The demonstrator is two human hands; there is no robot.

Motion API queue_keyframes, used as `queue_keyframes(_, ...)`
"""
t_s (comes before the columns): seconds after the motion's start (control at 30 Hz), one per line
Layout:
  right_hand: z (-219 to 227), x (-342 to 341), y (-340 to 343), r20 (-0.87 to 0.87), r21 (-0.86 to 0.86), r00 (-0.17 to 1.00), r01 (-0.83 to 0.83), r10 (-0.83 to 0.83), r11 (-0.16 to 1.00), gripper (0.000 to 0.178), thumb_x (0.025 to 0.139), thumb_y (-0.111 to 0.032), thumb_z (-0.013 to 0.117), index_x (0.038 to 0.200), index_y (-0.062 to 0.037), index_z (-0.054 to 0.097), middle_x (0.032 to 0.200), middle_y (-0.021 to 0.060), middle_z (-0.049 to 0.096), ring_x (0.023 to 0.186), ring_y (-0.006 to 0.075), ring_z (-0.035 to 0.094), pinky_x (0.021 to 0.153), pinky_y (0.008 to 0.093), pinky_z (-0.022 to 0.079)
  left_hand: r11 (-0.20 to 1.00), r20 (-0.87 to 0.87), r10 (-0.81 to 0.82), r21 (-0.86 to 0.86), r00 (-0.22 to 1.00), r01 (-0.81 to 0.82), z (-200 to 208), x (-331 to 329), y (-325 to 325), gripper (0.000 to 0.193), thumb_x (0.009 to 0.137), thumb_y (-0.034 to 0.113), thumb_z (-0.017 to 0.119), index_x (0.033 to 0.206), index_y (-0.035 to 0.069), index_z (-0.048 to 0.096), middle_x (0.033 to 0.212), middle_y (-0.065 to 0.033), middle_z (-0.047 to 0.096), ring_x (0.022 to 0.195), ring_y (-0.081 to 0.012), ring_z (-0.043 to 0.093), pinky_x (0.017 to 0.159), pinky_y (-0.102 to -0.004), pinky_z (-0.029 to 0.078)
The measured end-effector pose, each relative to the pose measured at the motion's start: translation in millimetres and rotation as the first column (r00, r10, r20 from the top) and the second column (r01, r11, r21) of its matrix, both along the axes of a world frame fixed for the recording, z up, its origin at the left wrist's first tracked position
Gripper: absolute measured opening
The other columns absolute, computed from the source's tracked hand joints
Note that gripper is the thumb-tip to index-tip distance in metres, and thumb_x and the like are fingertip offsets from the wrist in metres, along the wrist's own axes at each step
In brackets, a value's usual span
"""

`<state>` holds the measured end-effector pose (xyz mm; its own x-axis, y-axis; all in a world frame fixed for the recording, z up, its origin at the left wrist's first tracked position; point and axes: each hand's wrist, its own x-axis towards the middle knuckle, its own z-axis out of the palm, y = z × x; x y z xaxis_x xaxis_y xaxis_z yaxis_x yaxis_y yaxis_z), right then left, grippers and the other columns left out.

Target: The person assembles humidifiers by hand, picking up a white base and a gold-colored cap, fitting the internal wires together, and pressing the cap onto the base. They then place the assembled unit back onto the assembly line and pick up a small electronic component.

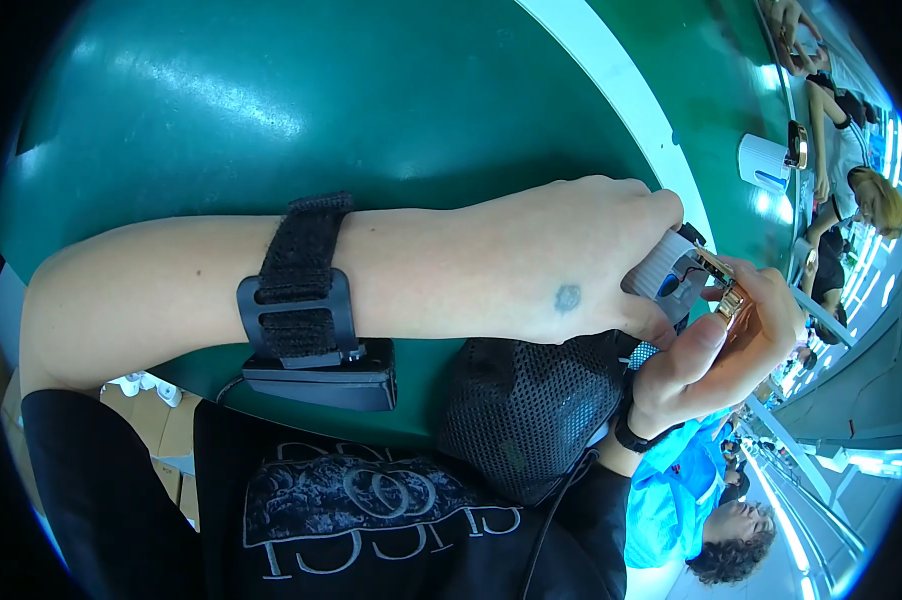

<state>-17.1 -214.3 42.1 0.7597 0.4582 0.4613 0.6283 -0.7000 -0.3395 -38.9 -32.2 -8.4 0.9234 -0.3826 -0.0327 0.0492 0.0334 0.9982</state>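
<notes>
My left hand [591,260] reaches across from the left and is closed on a white ribbed housing [661,268], its back turned up. Inside the housing's open end a blue piece and thin wires show. Opposite it, my right hand [736,345] pinches a small gold-coloured part [735,302] with thumb and fingers. A narrow circuit board [711,264] sits between the housing and the gold part. Whether the two pieces touch is hard to make out. My left fingertips are hidden behind the hand.
A green table [371,110] with a white curved strip [611,70] lies beyond my arm. On it stands a similar white housing [763,162] beside a gold ring [797,145]. A black mesh bag [531,410] is below my wrists. Other people sit at right; boxes [161,425] are lower left.
</notes>
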Motion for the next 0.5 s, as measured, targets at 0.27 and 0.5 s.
queue_keyframes(0.27,5.3,4.2,-5.2,0.047,-0.124,0.995,-0.078,0.084,0.989,0.051,0.104,-0.049,0.049,0.122,-0.0017,0.054,0.11,0.0152,0.058,0.09,0.0215,0.061,0.072,0.0302,0.053,0.999,-0.03,-0.035,0.01,0.999,0.035,2.1,2.1,0.9,0.056,0.086,0.035,0.081,0.12,-0.002,0.056,0.104,-0.0188,0.064,0.09,-0.0344,0.067,0.077,-0.0412,0.054)
queue_keyframes(0.5,4.2,3.9,-3.1,0.043,-0.133,0.997,-0.059,0.066,0.989,0.051,0.104,-0.05,0.05,0.121,-0.0019,0.053,0.106,0.0153,0.059,0.093,0.023,0.06,0.08,0.0345,0.052,1.0,0.003,0.016,0.007,1.0,-0.016,0.4,2.2,-1.7,0.056,0.087,0.036,0.08,0.12,-0.002,0.056,0.104,-0.0193,0.064,0.089,-0.0348,0.067,0.076,-0.0414,0.054)
